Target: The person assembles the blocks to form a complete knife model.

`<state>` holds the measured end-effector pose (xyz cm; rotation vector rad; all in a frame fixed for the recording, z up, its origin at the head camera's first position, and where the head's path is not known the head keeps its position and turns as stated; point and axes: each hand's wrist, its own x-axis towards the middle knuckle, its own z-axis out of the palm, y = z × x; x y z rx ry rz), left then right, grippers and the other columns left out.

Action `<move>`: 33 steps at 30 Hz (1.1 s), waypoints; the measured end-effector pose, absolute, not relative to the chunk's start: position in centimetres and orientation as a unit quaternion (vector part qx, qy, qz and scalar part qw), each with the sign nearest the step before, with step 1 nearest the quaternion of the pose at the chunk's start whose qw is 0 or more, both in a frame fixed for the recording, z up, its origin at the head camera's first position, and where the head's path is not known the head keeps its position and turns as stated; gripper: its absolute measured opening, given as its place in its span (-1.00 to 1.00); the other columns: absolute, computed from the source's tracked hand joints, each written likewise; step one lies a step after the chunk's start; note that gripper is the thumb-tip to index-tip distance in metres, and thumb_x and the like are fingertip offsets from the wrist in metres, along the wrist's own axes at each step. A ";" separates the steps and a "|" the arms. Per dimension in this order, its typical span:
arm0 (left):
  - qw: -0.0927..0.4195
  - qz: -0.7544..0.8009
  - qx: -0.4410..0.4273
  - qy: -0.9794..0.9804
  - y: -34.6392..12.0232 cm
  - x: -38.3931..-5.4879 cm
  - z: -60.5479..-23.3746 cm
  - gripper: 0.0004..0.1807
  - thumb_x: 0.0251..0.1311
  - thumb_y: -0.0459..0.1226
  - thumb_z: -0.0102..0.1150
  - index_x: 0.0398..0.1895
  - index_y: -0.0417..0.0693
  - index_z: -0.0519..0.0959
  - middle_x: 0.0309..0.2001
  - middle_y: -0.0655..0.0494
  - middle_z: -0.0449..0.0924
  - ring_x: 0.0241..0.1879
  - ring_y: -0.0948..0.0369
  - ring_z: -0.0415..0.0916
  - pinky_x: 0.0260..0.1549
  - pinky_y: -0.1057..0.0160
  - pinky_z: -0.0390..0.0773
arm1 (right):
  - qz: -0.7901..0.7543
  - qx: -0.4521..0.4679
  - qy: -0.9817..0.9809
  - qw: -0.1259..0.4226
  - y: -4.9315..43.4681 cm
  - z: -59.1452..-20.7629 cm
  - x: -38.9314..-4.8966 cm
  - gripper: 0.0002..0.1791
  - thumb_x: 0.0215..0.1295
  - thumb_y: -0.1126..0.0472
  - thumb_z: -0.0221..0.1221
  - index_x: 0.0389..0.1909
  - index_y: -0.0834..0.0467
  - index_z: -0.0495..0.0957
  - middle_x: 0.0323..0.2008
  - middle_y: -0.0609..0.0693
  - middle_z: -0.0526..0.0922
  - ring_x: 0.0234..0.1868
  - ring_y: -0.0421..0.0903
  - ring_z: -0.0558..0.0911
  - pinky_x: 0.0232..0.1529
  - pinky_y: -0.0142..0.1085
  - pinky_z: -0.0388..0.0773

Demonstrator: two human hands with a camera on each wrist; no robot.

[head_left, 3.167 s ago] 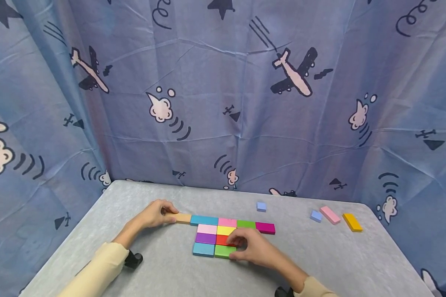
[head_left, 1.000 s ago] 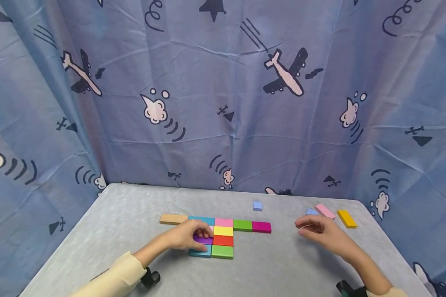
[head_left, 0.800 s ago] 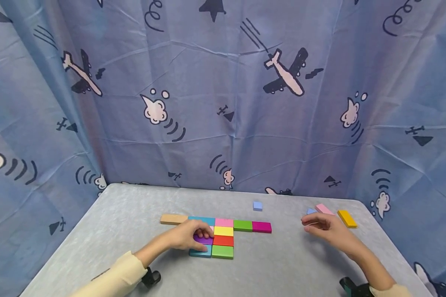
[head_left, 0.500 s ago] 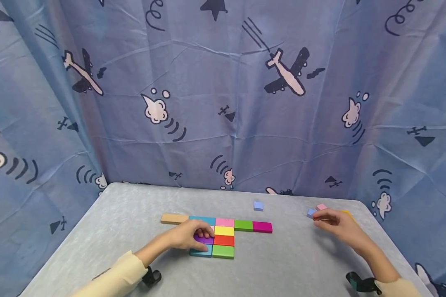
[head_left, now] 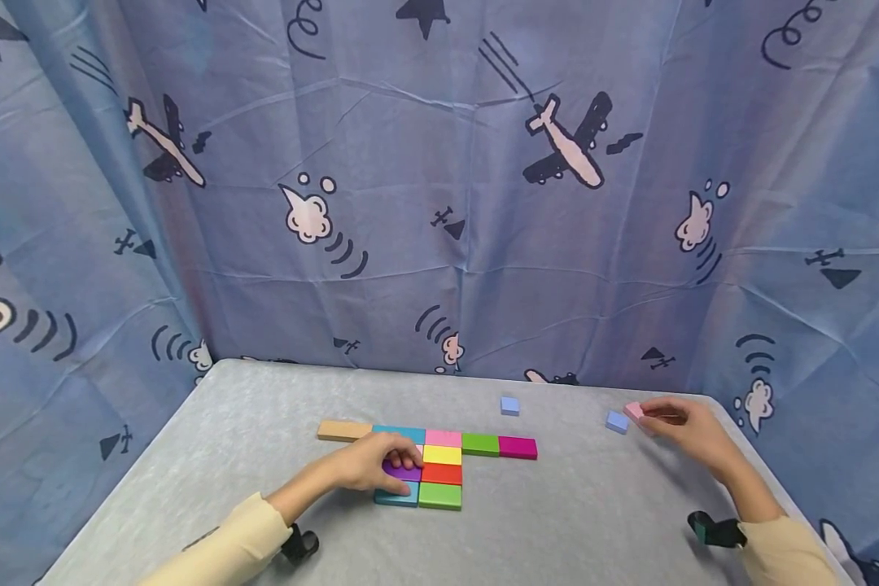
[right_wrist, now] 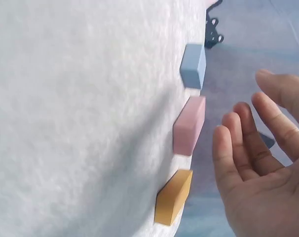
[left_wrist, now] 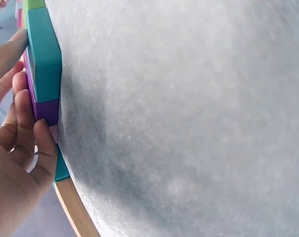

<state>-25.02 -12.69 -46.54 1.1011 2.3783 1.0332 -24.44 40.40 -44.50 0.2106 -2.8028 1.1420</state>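
Observation:
My left hand (head_left: 369, 462) rests over the left column of a T-shaped group of flat coloured blocks, its fingers relaxed. Beneath it are a purple block (left_wrist: 47, 112) and a teal block (left_wrist: 46, 54), with the thumb tip at the teal one. At the table's right side my right hand (head_left: 692, 431) hovers over a loose pink block (right_wrist: 189, 126). In the right wrist view its fingers are spread and gently bent, with a gap to that block. A blue block (right_wrist: 193, 66) and an orange-yellow block (right_wrist: 173, 198) lie on either side of the pink one.
The group's top row runs from a wooden block (head_left: 345, 430) to a magenta block (head_left: 518, 448). Yellow, red (head_left: 442, 474) and light green (head_left: 440, 496) blocks form its right column. Another small blue block (head_left: 509, 406) lies behind. A patterned curtain (head_left: 439, 203) hangs beyond the table (head_left: 542, 521).
My left hand has moved from the wooden block onto the purple and teal blocks. My right hand has left the red and green blocks and travelled right to above the pink block.

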 end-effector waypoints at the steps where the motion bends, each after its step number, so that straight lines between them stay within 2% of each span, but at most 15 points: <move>1: 0.159 0.361 0.389 0.832 -12.7 -25.0 -46.5 -0.66 0.13 -0.35 0.52 -0.03 -0.06 0.65 -0.21 0.23 0.56 -0.18 0.29 0.47 -0.10 0.29 0.49 | 0.372 0.068 -0.924 0.057 40.6 -44.6 -24.6 -0.59 0.39 0.20 0.32 0.11 0.40 0.58 -0.02 0.27 0.65 -0.18 -0.07 0.60 -0.26 -0.30 0.61; 6: 0.156 0.360 0.395 0.830 -12.7 -25.1 -46.7 -0.66 0.14 -0.35 0.51 -0.03 -0.07 0.65 -0.21 0.24 0.56 -0.19 0.30 0.47 -0.10 0.30 0.50 | 0.368 0.060 -0.926 0.067 41.3 -45.0 -25.4 -0.54 0.37 0.20 0.35 0.11 0.45 0.55 -0.05 0.32 0.64 -0.15 0.03 0.62 -0.27 -0.40 0.58; 9: 0.160 0.358 0.389 0.834 -12.7 -25.1 -46.7 -0.66 0.13 -0.36 0.51 -0.03 -0.05 0.65 -0.22 0.26 0.55 -0.19 0.31 0.46 -0.10 0.30 0.49 | 0.366 0.056 -0.927 0.065 41.4 -45.3 -25.7 -0.48 0.34 0.18 0.37 0.13 0.48 0.53 -0.02 0.37 0.62 -0.09 0.16 0.62 -0.26 -0.42 0.56; 14: 0.164 0.358 0.383 0.835 -12.7 -25.1 -46.7 -0.66 0.13 -0.36 0.52 -0.03 -0.03 0.65 -0.22 0.24 0.55 -0.20 0.32 0.46 -0.11 0.30 0.49 | 0.351 0.049 -0.934 0.052 41.5 -45.7 -26.4 -0.39 0.34 0.10 0.38 0.17 0.50 0.48 0.08 0.45 0.55 0.06 0.36 0.56 -0.04 -0.04 0.61; 17: 0.163 0.363 0.388 0.831 -12.6 -25.0 -46.5 -0.66 0.13 -0.35 0.52 -0.04 -0.06 0.66 -0.22 0.21 0.56 -0.20 0.30 0.47 -0.11 0.30 0.50 | 0.342 0.054 -0.937 0.049 41.6 -45.9 -26.7 -0.37 0.32 0.10 0.39 0.18 0.49 0.48 0.09 0.45 0.55 0.07 0.38 0.55 0.00 0.14 0.55; 21: 0.164 0.371 0.387 0.828 -12.6 -24.8 -46.2 -0.67 0.12 -0.35 0.52 -0.05 -0.07 0.66 -0.23 0.20 0.56 -0.19 0.28 0.47 -0.11 0.28 0.50 | 0.335 0.061 -0.939 0.053 41.7 -46.1 -26.9 -0.39 0.29 0.15 0.42 0.16 0.49 0.50 0.04 0.42 0.58 0.03 0.34 0.57 -0.05 0.08 0.58; 26: 0.167 0.372 0.388 0.827 -12.6 -24.9 -46.3 -0.66 0.12 -0.36 0.52 -0.05 -0.07 0.66 -0.23 0.21 0.55 -0.20 0.27 0.46 -0.12 0.28 0.49 | 0.334 0.054 -0.939 0.056 41.8 -46.5 -27.3 -0.44 0.26 0.21 0.43 0.13 0.49 0.52 0.00 0.40 0.59 -0.04 0.27 0.59 -0.18 -0.14 0.62; 28: 0.165 0.370 0.391 0.827 -12.7 -24.9 -46.3 -0.66 0.12 -0.35 0.52 -0.04 -0.06 0.65 -0.23 0.22 0.55 -0.20 0.28 0.46 -0.13 0.29 0.50 | 0.334 0.051 -0.939 0.059 41.8 -46.7 -27.4 -0.46 0.24 0.25 0.43 0.12 0.49 0.53 0.00 0.41 0.60 -0.05 0.27 0.60 -0.20 -0.16 0.62; 33: 0.164 0.367 0.392 0.828 -12.7 -24.9 -46.5 -0.66 0.13 -0.35 0.51 -0.03 -0.07 0.65 -0.22 0.22 0.55 -0.19 0.30 0.47 -0.12 0.30 0.49 | 0.328 0.036 -0.942 0.056 41.8 -47.1 -27.7 -0.52 0.21 0.34 0.42 0.09 0.48 0.55 0.01 0.44 0.57 -0.04 0.31 0.58 -0.06 0.10 0.57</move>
